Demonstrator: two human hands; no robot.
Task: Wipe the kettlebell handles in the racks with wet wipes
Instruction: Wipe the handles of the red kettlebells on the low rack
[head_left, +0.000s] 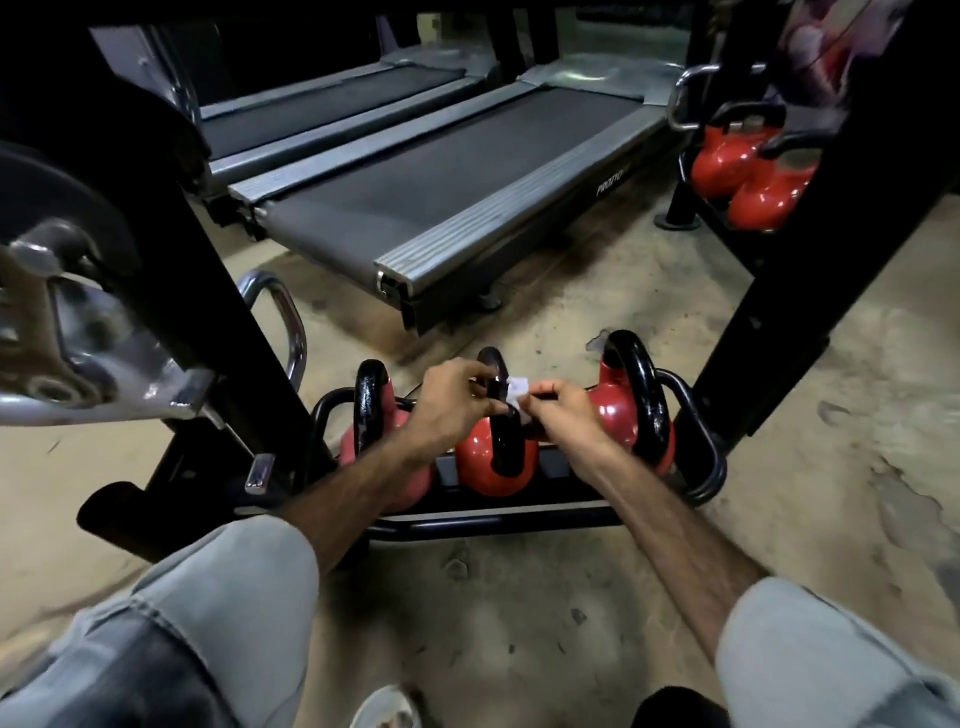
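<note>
Both hands: my left hand grips the middle kettlebell handle; my right hand pinches a wet wipe against it.
Rack: under my hands.

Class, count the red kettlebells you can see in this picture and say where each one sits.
5. Three stand in the near rack: left kettlebell, middle kettlebell, right kettlebell. Two more sit in the far rack at upper right. Others may be hidden behind the black posts.

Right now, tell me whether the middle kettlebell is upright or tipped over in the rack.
Upright. The middle kettlebell sits on its red body in the rack, black handle pointing up, between both hands.
</note>
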